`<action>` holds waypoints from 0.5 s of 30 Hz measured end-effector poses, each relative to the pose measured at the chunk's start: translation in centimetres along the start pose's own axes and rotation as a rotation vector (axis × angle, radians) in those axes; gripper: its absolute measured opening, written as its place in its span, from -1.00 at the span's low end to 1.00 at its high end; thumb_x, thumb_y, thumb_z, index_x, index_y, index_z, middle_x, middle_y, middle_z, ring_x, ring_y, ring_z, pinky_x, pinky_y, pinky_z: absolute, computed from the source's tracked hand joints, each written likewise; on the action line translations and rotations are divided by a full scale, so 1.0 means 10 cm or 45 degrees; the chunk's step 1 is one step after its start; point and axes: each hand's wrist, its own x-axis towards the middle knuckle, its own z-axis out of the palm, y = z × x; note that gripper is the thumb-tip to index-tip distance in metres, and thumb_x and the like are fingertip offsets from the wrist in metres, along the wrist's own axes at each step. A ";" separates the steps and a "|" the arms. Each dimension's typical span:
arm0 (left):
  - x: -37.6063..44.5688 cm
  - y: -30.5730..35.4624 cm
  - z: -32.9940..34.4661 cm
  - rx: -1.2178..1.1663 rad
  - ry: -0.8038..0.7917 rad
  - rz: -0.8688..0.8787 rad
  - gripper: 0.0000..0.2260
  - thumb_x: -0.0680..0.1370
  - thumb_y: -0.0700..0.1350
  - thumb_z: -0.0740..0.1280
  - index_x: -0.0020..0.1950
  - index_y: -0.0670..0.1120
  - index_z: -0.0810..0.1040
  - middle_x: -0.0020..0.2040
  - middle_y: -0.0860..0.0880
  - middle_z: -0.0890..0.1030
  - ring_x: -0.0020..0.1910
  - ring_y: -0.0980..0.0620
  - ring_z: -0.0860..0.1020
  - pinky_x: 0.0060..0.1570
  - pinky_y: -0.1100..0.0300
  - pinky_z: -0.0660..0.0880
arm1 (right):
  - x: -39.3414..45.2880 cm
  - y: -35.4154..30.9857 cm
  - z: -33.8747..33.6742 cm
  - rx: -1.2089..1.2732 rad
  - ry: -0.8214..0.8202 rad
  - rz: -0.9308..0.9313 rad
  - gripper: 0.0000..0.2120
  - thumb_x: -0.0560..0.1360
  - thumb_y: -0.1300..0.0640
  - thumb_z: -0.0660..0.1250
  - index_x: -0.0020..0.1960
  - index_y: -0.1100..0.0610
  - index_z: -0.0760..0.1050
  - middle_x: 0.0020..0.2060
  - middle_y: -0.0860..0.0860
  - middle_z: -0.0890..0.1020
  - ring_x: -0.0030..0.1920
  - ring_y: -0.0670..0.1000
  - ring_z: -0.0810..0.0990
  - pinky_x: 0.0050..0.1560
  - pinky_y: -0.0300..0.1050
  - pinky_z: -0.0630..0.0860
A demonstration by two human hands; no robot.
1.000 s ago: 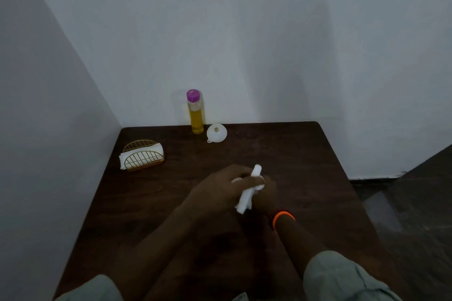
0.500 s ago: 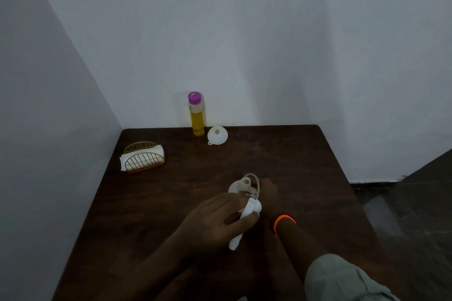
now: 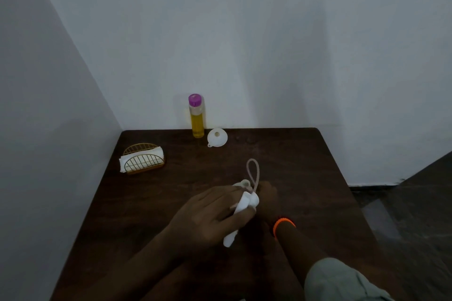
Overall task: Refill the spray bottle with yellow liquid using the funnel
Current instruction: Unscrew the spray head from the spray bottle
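Gripping the spray head [image 3: 241, 208] near the table's [image 3: 305, 178] front, the left hand [image 3: 208, 217] could drip from its looping tube [image 3: 253, 173], while the right hand's [image 3: 265, 197] grip can't be told, funnel [image 3: 217, 137] far back.

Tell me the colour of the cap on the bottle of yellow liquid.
Purple, seen in the head view: the cap tops the bottle by the wall.

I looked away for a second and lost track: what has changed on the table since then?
The left hand has pulled the white spray head off the bottle and toward the person; its dip tube now loops free above. The right hand still steadies the mostly hidden bottle. The yellow liquid bottle, funnel and napkin holder stayed put.
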 end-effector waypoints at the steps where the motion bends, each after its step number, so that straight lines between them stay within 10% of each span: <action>1: 0.01 0.01 -0.05 -0.035 -0.002 -0.033 -0.72 0.62 -0.13 0.36 0.33 -0.09 0.47 0.16 -0.19 0.67 0.23 -0.05 0.59 0.24 0.07 0.55 | 0.06 0.04 0.03 0.011 -0.019 -0.024 -0.70 0.48 0.10 0.43 0.16 0.21 0.59 0.08 0.10 0.65 0.14 0.10 0.62 -0.01 -0.20 0.45; 5: -0.07 -0.06 -0.13 -0.042 0.035 -0.313 -0.65 0.60 0.00 0.32 0.35 -0.08 0.44 0.23 -0.17 0.61 0.28 0.02 0.52 0.24 0.10 0.54 | 0.17 0.15 0.16 0.118 0.045 -0.091 -0.44 0.19 -0.29 0.45 0.06 0.03 0.66 -0.04 -0.04 0.69 0.02 -0.01 0.67 -0.06 -0.24 0.55; 8: -0.10 -0.04 -0.22 -0.218 0.258 -0.678 -0.59 0.61 0.16 0.30 0.27 -0.14 0.56 0.23 -0.09 0.61 0.25 0.11 0.58 0.24 0.21 0.53 | 0.13 0.12 0.13 0.124 0.033 -0.149 -0.56 0.30 -0.10 0.55 0.16 -0.04 0.65 0.01 -0.16 0.64 0.02 -0.14 0.59 -0.08 -0.39 0.43; 11: -0.15 -0.03 -0.28 -0.320 0.583 -1.167 -0.80 0.52 -0.12 0.48 0.13 -0.07 0.62 0.05 0.19 0.65 0.07 0.34 0.59 0.10 0.43 0.50 | 0.13 0.14 0.12 0.151 0.060 -0.157 -0.51 0.28 -0.14 0.56 0.17 -0.01 0.65 0.07 -0.13 0.65 0.10 -0.12 0.59 0.02 -0.29 0.47; 15: -0.60 -0.16 -0.33 -0.504 0.584 -1.661 -0.63 0.39 -0.17 0.56 0.16 -0.04 0.60 0.03 0.09 0.66 0.01 0.25 0.61 0.01 0.34 0.50 | 0.14 0.15 0.12 0.150 0.088 -0.151 -0.69 0.32 -0.01 0.58 0.00 0.10 0.69 -0.14 -0.05 0.69 -0.11 -0.08 0.63 -0.23 -0.44 0.39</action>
